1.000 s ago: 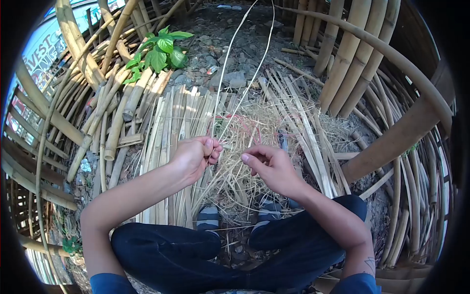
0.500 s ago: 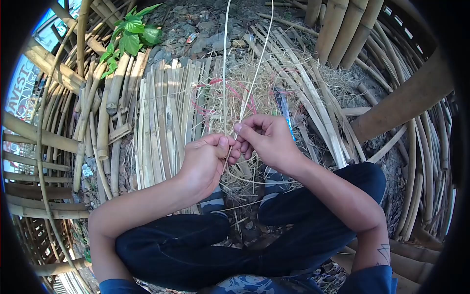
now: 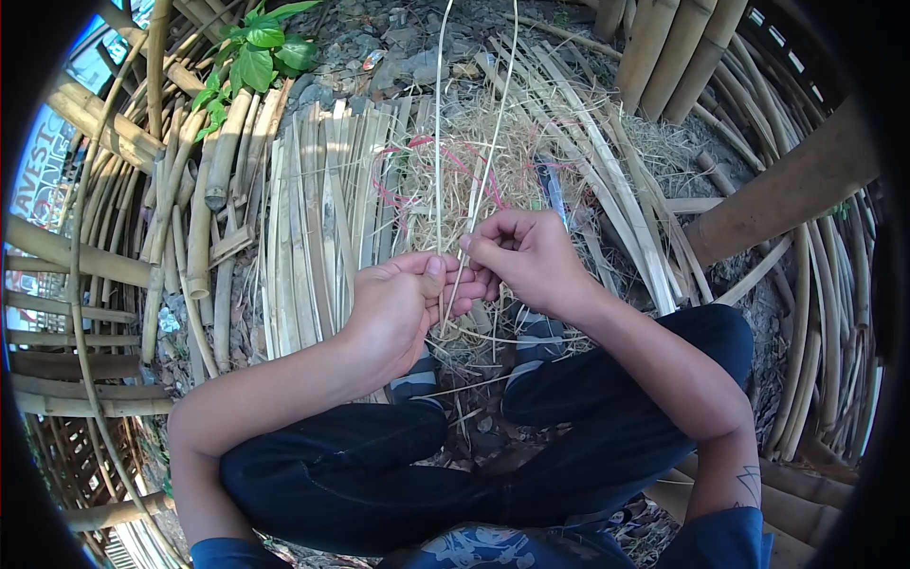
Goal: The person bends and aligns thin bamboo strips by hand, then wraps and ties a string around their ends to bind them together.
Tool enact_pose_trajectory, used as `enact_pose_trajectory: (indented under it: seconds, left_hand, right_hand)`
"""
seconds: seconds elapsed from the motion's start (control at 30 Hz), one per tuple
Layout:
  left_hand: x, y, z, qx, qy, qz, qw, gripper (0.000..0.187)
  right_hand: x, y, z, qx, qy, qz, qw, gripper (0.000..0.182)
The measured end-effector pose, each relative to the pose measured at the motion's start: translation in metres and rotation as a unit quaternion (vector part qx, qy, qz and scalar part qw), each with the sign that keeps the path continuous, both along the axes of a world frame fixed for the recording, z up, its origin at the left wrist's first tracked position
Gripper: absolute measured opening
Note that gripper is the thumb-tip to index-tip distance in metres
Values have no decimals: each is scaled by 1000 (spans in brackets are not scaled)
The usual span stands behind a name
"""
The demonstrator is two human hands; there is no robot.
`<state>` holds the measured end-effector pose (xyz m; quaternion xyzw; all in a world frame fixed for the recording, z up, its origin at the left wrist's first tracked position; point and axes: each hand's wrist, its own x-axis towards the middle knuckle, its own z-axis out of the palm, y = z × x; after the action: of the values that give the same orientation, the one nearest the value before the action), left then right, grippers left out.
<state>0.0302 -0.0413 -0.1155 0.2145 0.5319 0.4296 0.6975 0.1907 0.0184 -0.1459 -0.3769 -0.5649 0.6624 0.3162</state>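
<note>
Fingers [image 3: 434,266] of the left hand [image 3: 391,308] and right hand [image 3: 533,261] pinch thin pale strips [image 3: 438,142].

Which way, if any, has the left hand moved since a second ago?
Yes. The left hand has come back nearer the body, farther from the far ends of the split bamboo strips.

Head-worn view (wide, round-edged) — forward and down, close above left hand [image 3: 400,305] and right hand [image 3: 528,260]
</note>
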Motion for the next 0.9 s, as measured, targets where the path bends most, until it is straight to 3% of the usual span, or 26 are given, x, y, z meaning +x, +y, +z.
enact_pose_trajectory:
  seconds: [0.63, 0.9]
  left_hand:
    - [-1, 3, 1, -57, 46, -37, 997, 22]
    - [4, -1, -11, -71, 43, -18, 996, 18]
  right_hand:
    - [-8, -11, -19, 9, -50, -5, 999, 17]
    - [-18, -27, -45, -34, -16, -109, 993, 15]
